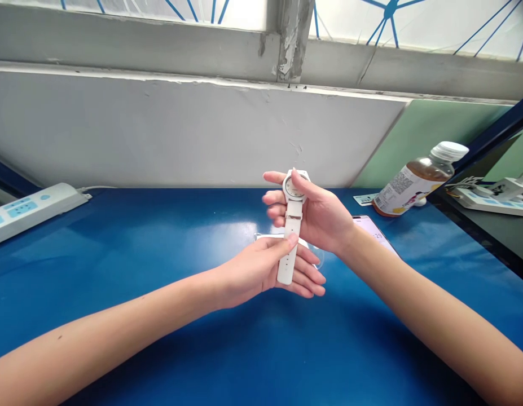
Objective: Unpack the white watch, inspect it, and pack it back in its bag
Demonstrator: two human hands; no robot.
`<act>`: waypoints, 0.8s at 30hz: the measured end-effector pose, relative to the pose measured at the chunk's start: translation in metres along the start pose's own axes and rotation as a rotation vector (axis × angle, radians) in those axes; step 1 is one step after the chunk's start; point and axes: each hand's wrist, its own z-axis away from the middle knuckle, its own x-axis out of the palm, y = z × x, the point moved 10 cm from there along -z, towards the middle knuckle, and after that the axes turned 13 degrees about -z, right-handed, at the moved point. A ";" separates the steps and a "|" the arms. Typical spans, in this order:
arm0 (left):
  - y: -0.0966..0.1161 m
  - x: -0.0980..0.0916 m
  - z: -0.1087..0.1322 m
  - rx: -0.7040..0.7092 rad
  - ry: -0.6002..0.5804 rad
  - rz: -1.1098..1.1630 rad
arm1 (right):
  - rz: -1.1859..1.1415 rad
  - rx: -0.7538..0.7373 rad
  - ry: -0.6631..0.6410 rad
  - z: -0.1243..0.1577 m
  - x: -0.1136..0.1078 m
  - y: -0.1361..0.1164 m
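Both my hands hold a white wristwatch [293,210] above the blue table, its strap hanging down from the round face. My right hand [324,217] grips the top, with the thumb across the watch face and the fingers behind it. Lower down, my left hand [261,262] pinches the strap, thumb on its front and fingers stretched out behind. The strap passes through a buckle just below the face, and small holes run along its lower part. Behind my hands lies a white item with clear plastic [265,237], mostly hidden.
On the blue table [159,237], a white power strip [33,208] lies at the left. At the right are a drink bottle [417,180] with a white cap, a phone [375,234] partly behind my right wrist, and another power strip [493,200]. A wall [180,132] closes the back.
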 end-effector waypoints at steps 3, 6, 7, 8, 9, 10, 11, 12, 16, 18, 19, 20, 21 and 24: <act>-0.017 0.005 0.001 -0.138 -0.036 0.016 | -0.036 -0.106 0.092 -0.001 -0.013 -0.022; -0.028 0.015 0.004 -0.234 -0.119 0.038 | -0.028 -0.223 0.199 0.001 -0.027 -0.047; -0.028 0.017 0.005 -0.239 -0.139 0.042 | -0.018 -0.259 0.225 0.002 -0.031 -0.054; -0.026 0.018 0.005 -0.230 -0.150 0.047 | -0.005 -0.291 0.242 0.003 -0.033 -0.059; -0.023 0.017 0.005 -0.210 -0.151 0.055 | 0.011 -0.312 0.247 0.004 -0.033 -0.062; -0.018 0.016 0.004 -0.181 -0.142 0.064 | 0.030 -0.323 0.239 0.003 -0.032 -0.061; -0.013 0.013 0.003 -0.146 -0.127 0.072 | 0.051 -0.324 0.223 0.003 -0.029 -0.059; -0.008 0.009 0.002 -0.106 -0.107 0.078 | 0.077 -0.317 0.196 0.002 -0.024 -0.054; 0.011 -0.007 0.001 0.068 -0.015 0.047 | 0.260 -0.258 0.087 0.001 -0.005 -0.030; 0.017 -0.014 0.001 0.139 0.035 0.028 | 0.470 -0.303 0.062 0.005 0.003 -0.028; 0.019 -0.017 0.001 0.168 0.059 0.028 | 0.610 -0.372 0.066 0.008 0.006 -0.032; 0.020 -0.019 0.001 0.188 0.078 0.034 | 0.757 -0.464 0.077 0.013 0.010 -0.039; 0.021 -0.021 0.001 0.203 0.092 0.039 | 0.894 -0.551 0.086 0.018 0.015 -0.044; 0.024 -0.023 0.001 0.213 0.128 0.018 | 1.092 -0.587 0.058 0.021 0.021 -0.043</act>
